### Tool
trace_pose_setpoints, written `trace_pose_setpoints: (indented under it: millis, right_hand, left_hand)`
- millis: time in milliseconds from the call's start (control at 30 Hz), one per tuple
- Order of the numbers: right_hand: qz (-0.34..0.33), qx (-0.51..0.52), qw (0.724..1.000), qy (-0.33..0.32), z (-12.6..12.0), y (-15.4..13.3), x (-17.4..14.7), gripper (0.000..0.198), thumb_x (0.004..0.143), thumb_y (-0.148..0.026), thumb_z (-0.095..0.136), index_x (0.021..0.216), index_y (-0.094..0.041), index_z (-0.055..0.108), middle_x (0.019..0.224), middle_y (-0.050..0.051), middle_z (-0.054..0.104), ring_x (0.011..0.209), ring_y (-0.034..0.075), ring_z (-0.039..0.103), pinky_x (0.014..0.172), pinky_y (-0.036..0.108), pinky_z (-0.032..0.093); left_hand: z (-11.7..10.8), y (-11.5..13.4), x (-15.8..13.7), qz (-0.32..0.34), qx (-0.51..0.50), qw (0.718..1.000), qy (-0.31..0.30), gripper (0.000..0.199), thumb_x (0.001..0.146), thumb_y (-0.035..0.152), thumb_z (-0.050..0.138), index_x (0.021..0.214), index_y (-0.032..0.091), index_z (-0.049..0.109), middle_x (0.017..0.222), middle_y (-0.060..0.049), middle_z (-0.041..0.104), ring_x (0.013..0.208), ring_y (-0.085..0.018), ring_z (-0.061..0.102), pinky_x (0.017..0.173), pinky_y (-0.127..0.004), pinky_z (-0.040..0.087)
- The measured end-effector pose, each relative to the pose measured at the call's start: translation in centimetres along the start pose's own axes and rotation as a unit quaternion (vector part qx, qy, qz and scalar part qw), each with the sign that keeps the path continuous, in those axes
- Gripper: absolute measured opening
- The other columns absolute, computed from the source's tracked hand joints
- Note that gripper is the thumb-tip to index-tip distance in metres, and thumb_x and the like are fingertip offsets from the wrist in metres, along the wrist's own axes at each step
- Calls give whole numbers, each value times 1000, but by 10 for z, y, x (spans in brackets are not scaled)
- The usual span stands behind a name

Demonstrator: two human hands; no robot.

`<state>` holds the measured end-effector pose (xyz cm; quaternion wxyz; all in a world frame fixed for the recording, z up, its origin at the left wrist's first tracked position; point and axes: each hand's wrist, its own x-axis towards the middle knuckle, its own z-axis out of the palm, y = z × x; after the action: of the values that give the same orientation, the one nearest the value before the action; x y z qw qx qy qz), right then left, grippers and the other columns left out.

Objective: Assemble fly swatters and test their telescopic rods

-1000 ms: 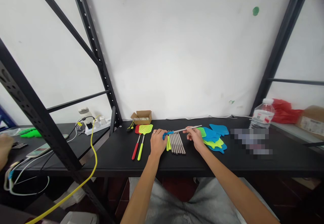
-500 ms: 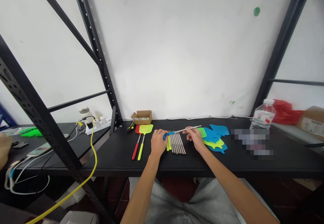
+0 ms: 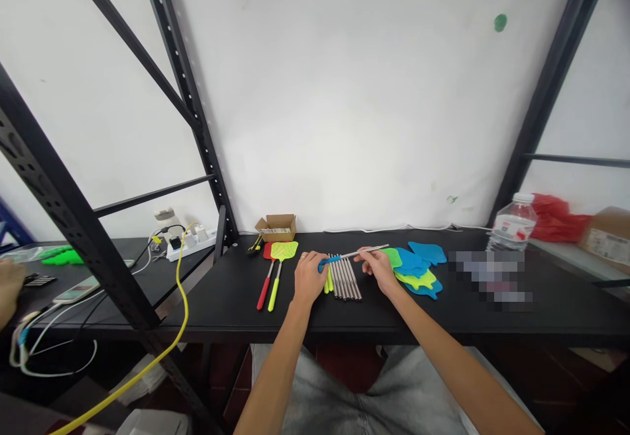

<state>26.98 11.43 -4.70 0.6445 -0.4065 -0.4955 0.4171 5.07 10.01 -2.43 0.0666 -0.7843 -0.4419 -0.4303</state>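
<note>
My left hand is closed around a blue handle, part of which its fingers hide. From that handle a thin metal rod runs to the right, and my right hand pinches it near its far end. Below lie several loose metal rods side by side, with yellow-green handles partly behind my left hand. Left of these are a red fly swatter and a yellow-green fly swatter. Blue, green and yellow swatter heads are piled beside my right hand.
A small open cardboard box stands near the wall. At the right is a water bottle by a red bag. A yellow cable hangs past the frame post, and another person's hand shows at far left.
The rod and my right hand have shifted very slightly to the left. My left hand keeps its hold on the blue handle, almost unmoved.
</note>
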Motion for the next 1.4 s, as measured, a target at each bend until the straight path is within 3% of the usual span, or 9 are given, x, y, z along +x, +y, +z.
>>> trace_pose_setpoints:
  millis: [833, 1400]
  right_hand:
    - [-27, -58, 996, -63, 4, -9, -7, 41, 75, -57, 68, 86, -18, 72, 71, 6, 69, 47, 10, 46, 41, 25, 27]
    - [-32, -89, 991, -97, 7, -18, -13, 41, 77, -57, 65, 85, -18, 74, 72, 6, 69, 49, 12, 48, 45, 26, 35]
  left_hand:
    - [-2, 4, 0, 10, -17, 999, -25, 16, 88, 20, 56, 98, 24, 67, 98, -3, 66, 95, -20, 55, 83, -32, 46]
    - [-3, 7, 0, 29, -30, 998, -36, 14, 88, 20, 56, 99, 23, 65, 95, -3, 66, 93, -19, 56, 82, -32, 46]
